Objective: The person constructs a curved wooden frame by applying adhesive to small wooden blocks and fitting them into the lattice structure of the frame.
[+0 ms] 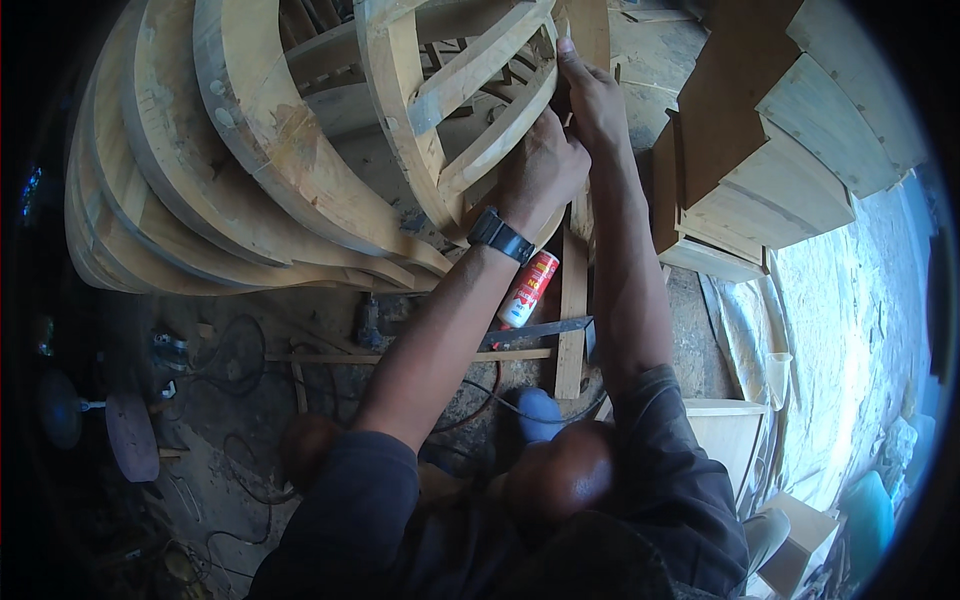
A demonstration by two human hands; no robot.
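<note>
A curved wooden frame with slatted rails stands in front of me, its bare wood pale. My left hand, with a dark watch on the wrist, is closed against the outer end of the lower curved rail. What lies inside those fingers is hidden. Just right of it and slightly higher, my right hand grips the frame's right edge. Its thumb points up along the wood, and its other fingers are mostly out of sight. The two hands nearly touch.
More curved wooden frames stack at left. Wooden cabinet-like boxes stand at right. Below my hands are a red-and-white bottle, a wooden strip and a metal square. Cables cross the floor at lower left.
</note>
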